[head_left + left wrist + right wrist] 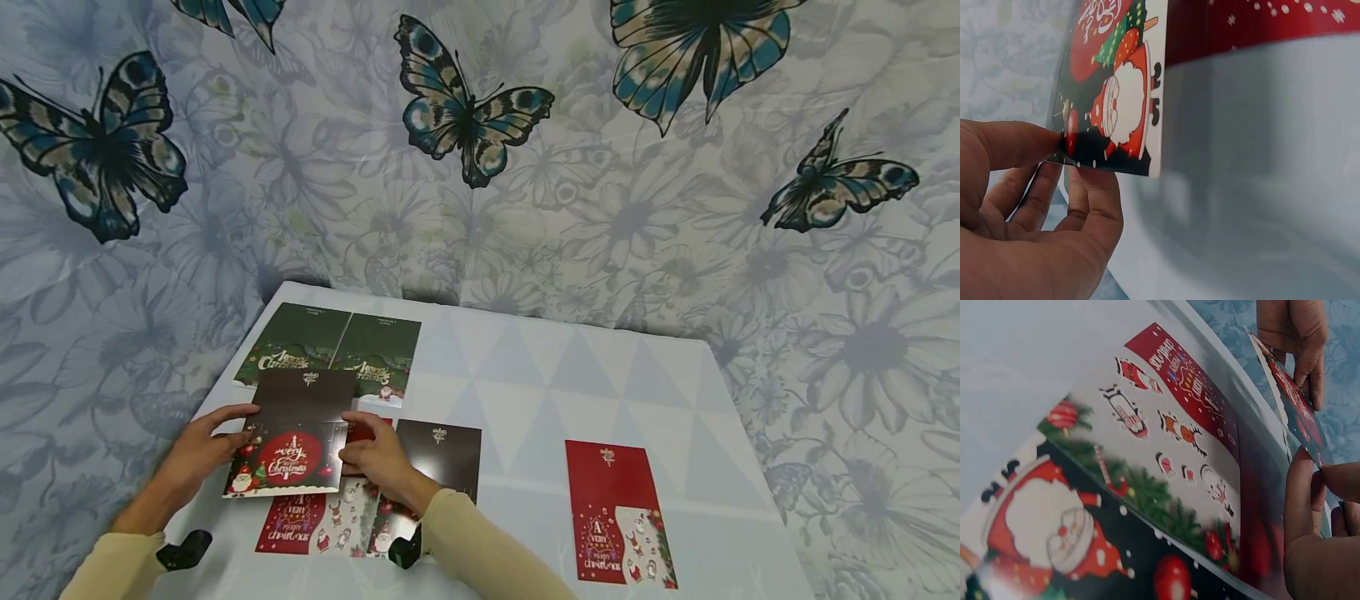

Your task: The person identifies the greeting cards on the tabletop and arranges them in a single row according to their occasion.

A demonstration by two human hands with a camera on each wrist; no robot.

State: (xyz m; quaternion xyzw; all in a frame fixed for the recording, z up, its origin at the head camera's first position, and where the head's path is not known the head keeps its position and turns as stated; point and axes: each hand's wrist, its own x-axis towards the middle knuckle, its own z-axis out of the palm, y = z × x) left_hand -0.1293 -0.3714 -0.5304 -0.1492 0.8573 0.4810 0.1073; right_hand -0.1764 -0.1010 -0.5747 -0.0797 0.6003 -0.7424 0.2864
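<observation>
A black Christmas card (292,408) with a round red "A very Christmas" design is held raised and tilted over the table's left part. Its left edge is pinched by my left hand (198,450), thumb on the printed face and fingers behind, as the left wrist view shows. On the opposite edge, my right hand (382,454) pinches it between thumb and fingers. Under it lies a red Christmas card (288,529), its upper part mostly hidden. Another black card (450,450) lies beside that one, partly covered by my right hand and wrist.
Two green Merry Christmas cards (384,340) lie side by side at the back left, partly overlapped by the raised card in the head view. Farther right lies a separate red card (607,475). The white table (600,375) meets a butterfly-patterned backdrop (480,225) behind.
</observation>
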